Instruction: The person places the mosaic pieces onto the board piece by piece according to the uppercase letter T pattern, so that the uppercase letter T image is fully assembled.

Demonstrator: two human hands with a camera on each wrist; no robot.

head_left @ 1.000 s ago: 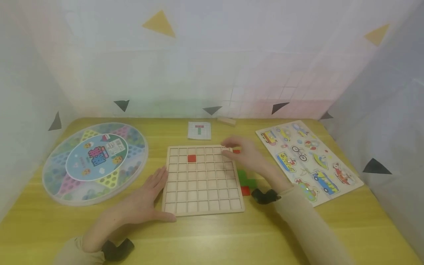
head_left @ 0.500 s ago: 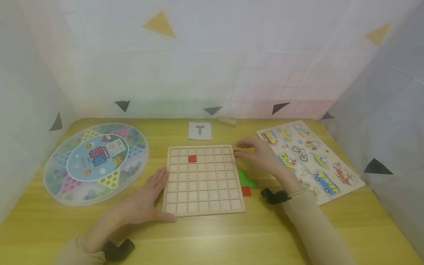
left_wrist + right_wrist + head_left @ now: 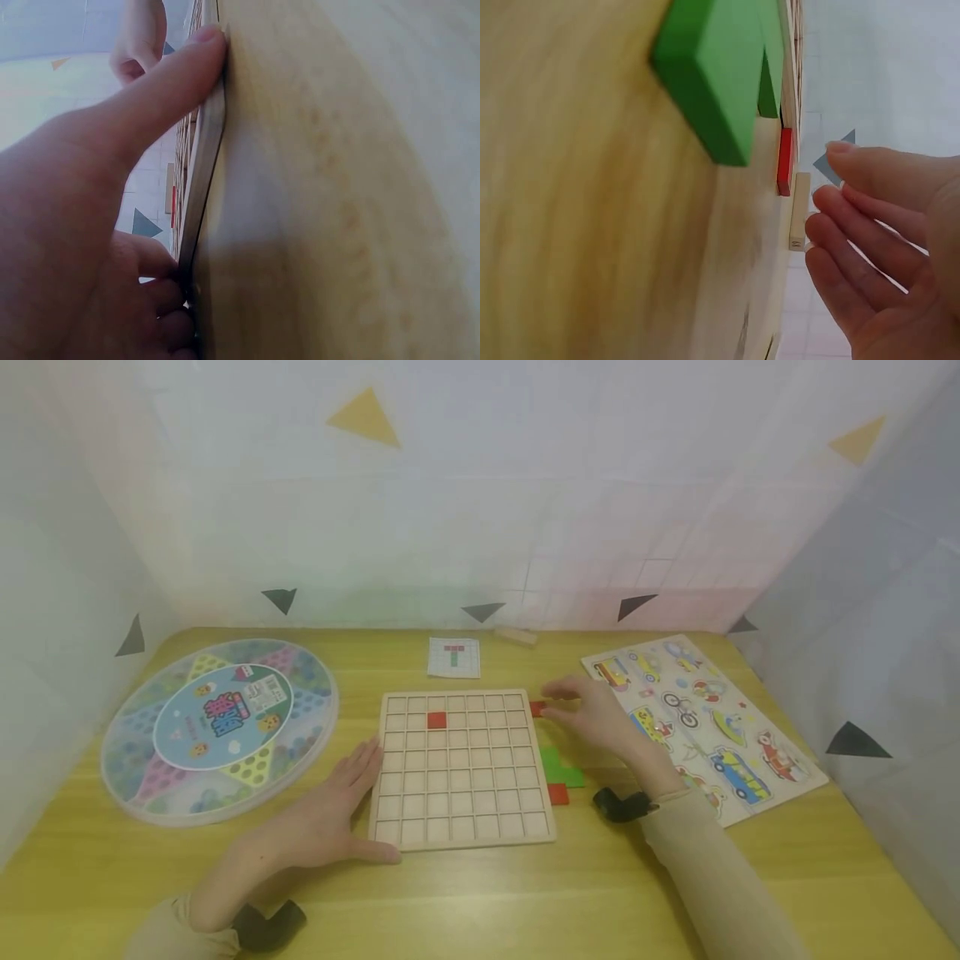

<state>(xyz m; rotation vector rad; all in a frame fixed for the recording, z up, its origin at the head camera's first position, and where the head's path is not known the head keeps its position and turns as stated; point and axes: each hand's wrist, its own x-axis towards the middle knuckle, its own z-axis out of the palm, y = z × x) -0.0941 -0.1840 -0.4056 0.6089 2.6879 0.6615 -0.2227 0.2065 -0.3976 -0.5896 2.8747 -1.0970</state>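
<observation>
A square wooden grid board point(image 3: 465, 760) lies mid-table with one red tile point(image 3: 437, 720) in a cell near its top. My left hand point(image 3: 318, 818) rests on the board's lower-left corner, fingers along the left edge and thumb at the front edge; the left wrist view shows the thumb point(image 3: 161, 94) against the rim. Off the board's right edge, my right hand point(image 3: 600, 718) hovers over another red tile point(image 3: 537, 708). In the right wrist view its relaxed fingers point(image 3: 840, 255) hold nothing, apart from the red tile point(image 3: 784, 161). Green tiles point(image 3: 558, 768) and a red tile point(image 3: 558, 794) lie below it.
A card with a red-and-green T on a grid point(image 3: 453, 658) and a small wooden block point(image 3: 516, 637) lie behind the board. A round Chinese checkers box point(image 3: 225, 727) sits at left, a wooden vehicle puzzle point(image 3: 720, 743) at right. Patterned cloth point(image 3: 480, 510) encloses the table.
My right hand has moved right, from above the board's upper-right corner to the red tile beside it. The left hand keeps its place.
</observation>
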